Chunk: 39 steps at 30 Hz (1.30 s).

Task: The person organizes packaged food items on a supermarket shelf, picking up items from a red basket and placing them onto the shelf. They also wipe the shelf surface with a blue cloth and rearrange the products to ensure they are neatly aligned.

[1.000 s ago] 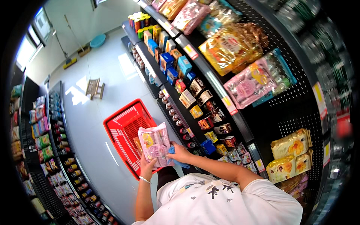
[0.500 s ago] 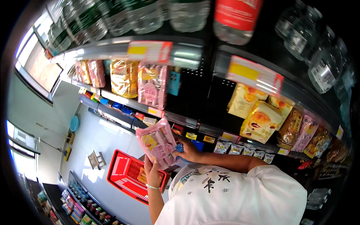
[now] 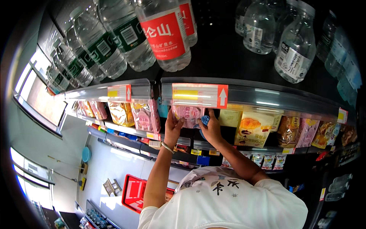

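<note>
A pink see-through packet of packaged bread (image 3: 187, 113) stands on the shelf below the bottles, its top partly hidden behind a price tag. My left hand (image 3: 173, 129) grips the packet's left side, thumb on its front. My right hand (image 3: 212, 129) is closed at its right side, with a small bunched-up blue cloth (image 3: 205, 120) between the fingers. Left of the hands stands a similar pink packet (image 3: 143, 117). On the right is a cream croissant bag (image 3: 252, 129).
Water bottles (image 3: 291, 45) line the shelf above, whose front edge (image 3: 259, 95) overhangs my hands. Small snack bags (image 3: 268, 162) sit on a lower shelf. A red shopping basket (image 3: 132, 194) is at lower left, partly behind my left arm.
Both hands have carried the pink packet from above the red basket up and right onto the shelf. The view has turned, so the shelves now look more level.
</note>
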{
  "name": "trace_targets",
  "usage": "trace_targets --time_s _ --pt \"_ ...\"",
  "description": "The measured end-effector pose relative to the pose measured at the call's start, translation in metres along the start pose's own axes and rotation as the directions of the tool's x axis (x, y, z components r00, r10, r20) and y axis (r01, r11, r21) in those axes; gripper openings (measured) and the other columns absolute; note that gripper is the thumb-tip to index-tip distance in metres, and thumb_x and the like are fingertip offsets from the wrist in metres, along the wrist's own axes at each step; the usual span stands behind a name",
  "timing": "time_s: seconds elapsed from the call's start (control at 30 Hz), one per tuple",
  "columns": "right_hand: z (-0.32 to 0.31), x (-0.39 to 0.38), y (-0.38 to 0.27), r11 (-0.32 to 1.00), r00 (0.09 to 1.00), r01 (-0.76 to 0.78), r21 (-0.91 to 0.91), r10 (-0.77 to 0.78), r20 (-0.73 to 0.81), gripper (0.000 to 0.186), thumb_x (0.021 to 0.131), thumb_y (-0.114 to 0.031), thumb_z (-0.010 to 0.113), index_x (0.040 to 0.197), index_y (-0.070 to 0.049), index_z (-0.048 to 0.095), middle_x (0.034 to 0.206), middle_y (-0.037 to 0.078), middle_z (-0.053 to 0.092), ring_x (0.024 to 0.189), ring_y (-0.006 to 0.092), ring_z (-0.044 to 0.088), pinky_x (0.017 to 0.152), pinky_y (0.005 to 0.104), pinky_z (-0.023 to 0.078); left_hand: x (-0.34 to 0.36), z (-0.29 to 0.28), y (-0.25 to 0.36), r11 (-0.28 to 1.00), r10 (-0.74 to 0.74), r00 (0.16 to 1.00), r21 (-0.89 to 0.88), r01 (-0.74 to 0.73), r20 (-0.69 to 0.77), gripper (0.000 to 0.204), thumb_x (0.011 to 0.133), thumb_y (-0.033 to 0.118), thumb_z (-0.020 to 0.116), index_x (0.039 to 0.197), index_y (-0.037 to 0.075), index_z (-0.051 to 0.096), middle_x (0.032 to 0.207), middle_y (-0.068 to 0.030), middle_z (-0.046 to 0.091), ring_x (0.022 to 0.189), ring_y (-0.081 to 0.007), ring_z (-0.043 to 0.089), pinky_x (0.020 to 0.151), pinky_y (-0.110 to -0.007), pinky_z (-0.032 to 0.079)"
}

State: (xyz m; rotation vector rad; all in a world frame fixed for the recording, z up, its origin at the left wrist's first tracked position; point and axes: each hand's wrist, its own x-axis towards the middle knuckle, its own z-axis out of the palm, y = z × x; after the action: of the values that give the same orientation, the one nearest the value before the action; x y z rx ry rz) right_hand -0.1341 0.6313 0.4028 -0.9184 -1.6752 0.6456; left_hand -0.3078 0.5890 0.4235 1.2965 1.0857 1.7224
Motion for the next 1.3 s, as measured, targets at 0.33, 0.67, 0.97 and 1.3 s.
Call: trace_targets --time_s 0.33,0.67,0.97,1.3 --pt "0.024 0.013 0.047 0.957 0.992 -0.060 -0.283 0.025 -0.127 0.053 0.081 -0.015 0.074 0.125 0.003 0.050 0.110 0.028 0.061 0.102 0.0477 0.058 0.084 0.0485 0.050 0.052 -0.010 -0.102 0.977 -0.211 0.977 0.051 0.209 0.025 0.046 0.090 -0.002 0.063 0.132 0.007 0.048 0.105 0.0017 0.060 0.089 -0.0075 0.053 0.078 -0.024 0.044" --pt "0.026 0.006 0.035 0.957 0.996 -0.022 -0.289 -0.004 -0.088 0.068 0.082 -0.010 0.072 0.139 0.006 0.038 0.128 0.030 0.052 0.116 0.0480 0.052 0.097 0.0480 0.045 0.037 -0.021 -0.121 0.994 -0.021 0.998 0.106 0.015 0.055 0.075 0.086 -0.006 0.066 0.149 0.002 0.026 0.122 -0.0073 0.054 0.104 -0.0144 0.052 0.091 -0.028 0.046" --pt "0.004 -0.017 -0.015 0.907 0.984 -0.121 0.403 0.165 -0.075 0.056 0.093 -0.007 0.060 0.144 0.000 0.039 0.136 0.014 0.053 0.118 0.0237 0.055 0.098 0.0371 0.045 -0.022 0.000 -0.036 0.844 0.207 0.974 0.520 -0.130 -0.091 0.054 0.090 0.007 0.066 0.137 -0.001 0.042 0.126 -0.0123 0.056 0.115 -0.0193 0.055 0.096 -0.030 0.045" --pt "0.012 -0.018 -0.090 -0.778 0.790 -0.417 0.470 -0.055 0.610 0.049 0.096 -0.029 0.051 0.138 -0.003 0.048 0.133 0.010 0.057 0.119 0.0202 0.051 0.107 0.0418 0.032 -0.112 0.028 0.069 0.894 -0.168 0.982 -0.407 0.186 0.080 0.035 0.099 0.013 0.058 0.130 0.000 0.046 0.123 -0.0081 0.058 0.113 -0.0160 0.057 0.098 -0.033 0.048"
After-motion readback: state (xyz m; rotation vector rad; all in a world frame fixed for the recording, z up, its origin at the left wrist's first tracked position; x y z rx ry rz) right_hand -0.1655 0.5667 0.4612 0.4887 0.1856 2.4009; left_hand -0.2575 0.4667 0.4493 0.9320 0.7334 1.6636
